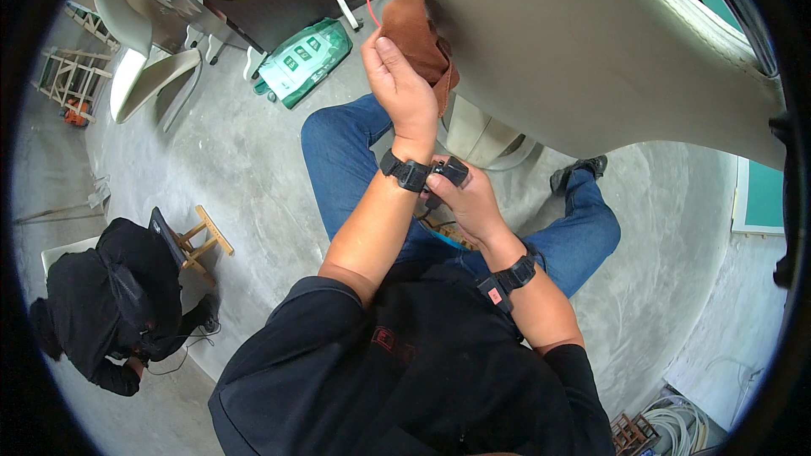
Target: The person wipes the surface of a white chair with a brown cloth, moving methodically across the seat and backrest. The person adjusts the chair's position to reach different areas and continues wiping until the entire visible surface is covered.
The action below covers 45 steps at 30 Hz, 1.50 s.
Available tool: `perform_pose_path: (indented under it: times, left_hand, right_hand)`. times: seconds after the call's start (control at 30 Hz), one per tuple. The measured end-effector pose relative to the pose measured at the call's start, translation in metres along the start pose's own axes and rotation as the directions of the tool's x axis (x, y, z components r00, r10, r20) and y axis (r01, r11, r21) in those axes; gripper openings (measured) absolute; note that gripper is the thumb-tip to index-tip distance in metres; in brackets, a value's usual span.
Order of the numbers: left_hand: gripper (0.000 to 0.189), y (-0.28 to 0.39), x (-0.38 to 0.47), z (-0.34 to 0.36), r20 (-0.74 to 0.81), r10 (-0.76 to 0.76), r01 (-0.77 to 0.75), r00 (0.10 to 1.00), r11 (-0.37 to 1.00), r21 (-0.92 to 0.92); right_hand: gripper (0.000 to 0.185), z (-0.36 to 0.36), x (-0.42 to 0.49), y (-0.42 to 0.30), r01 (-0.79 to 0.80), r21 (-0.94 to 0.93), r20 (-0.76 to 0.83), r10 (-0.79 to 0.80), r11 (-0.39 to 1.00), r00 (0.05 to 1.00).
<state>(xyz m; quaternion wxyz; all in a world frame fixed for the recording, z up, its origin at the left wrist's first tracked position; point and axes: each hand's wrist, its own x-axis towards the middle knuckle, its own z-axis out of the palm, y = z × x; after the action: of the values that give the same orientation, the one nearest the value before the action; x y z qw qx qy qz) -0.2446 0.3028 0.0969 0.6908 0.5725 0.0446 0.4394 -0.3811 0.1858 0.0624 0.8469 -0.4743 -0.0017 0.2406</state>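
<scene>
My left hand is raised in front of me, its fingers holding the edge of a piece of brown suede-like cloth. Beside my left wrist, my right hand grips a small black device with a cable hanging from it. This device lies against the black strap around the left wrist. A second black strap, with a small box bearing a pink label, sits on my right wrist. Behind the cloth rises a large beige upholstered surface.
A green and white bag lies on the concrete floor near table legs. White chairs stand at upper left. Another person in black sits at left beside a small wooden easel. Coiled hoses lie at lower right.
</scene>
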Motion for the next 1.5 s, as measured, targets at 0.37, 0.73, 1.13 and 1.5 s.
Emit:
perform_pose_path:
  times: [0.37,0.73,1.13,1.5]
  left_hand:
    - [0.041,-0.037,-0.011,0.001,0.149,-0.443,0.463,0.884,0.787,-0.408]
    - [0.047,-0.217,-0.03,-0.037,0.273,-0.918,0.932,0.289,0.204,-0.301]
    - [0.047,-0.204,0.024,-0.015,0.369,-0.806,0.856,0.463,0.299,-0.421]
    - [0.032,-0.008,0.051,0.037,0.179,-0.398,0.437,0.9,0.806,-0.399]
  right_hand:
    - [0.034,-0.009,0.007,0.012,-0.046,-0.039,-0.073,0.043,0.998,0.996]
    - [0.074,-0.077,-0.01,0.041,-0.345,-0.098,-0.216,0.318,0.934,0.923]
    - [0.043,-0.209,-0.095,0.005,-0.306,-0.227,-0.582,0.123,0.924,0.804]
    - [0.043,-0.224,-0.085,0.008,-0.219,-0.139,-0.582,0.099,0.966,0.807]
